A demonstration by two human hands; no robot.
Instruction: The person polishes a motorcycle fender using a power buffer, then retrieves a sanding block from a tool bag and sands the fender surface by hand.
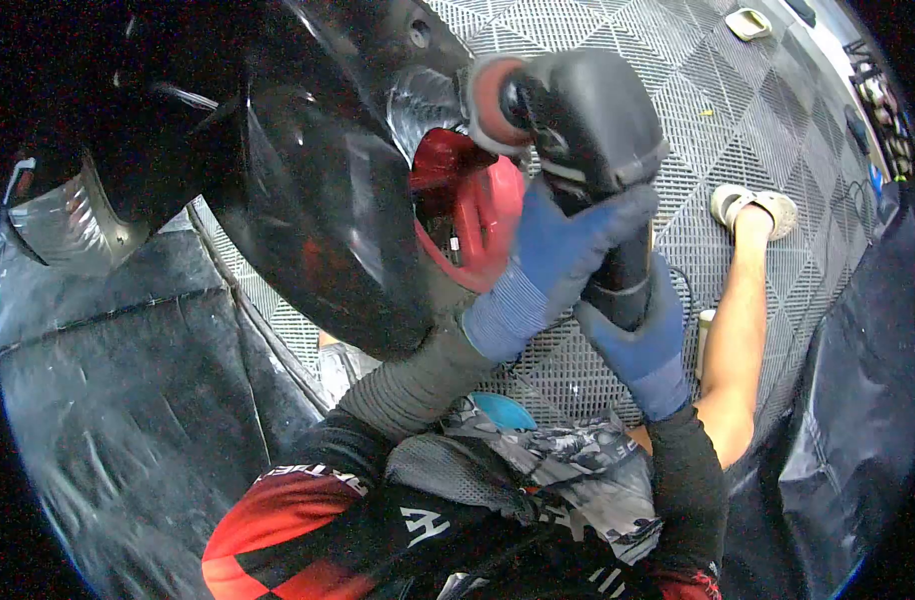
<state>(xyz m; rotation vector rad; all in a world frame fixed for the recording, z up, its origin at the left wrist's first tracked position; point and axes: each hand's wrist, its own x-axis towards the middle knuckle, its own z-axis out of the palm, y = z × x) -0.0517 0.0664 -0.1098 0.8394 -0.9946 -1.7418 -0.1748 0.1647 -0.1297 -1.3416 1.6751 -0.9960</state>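
Both my hands, in blue gloves, are closed around a black power polisher (600, 120). My left hand (563, 250) wraps its neck just below the head. Lower down, my right hand (643, 345) grips the handle. The polisher's round reddish-brown pad (500, 105) faces left, towards a glossy black vehicle body (328, 200). Whether the pad touches the body I cannot tell. Just under the pad, a red part (488, 215) of the vehicle shows, slightly blurred.
Grey patterned floor tiles (678, 90) spread behind the tool. A black sheet (118, 370) lies at left, and dark covering (858, 400) hangs at right. My right leg stretches out in a light clog (773, 212). Another clog (748, 24) lies at the top right.
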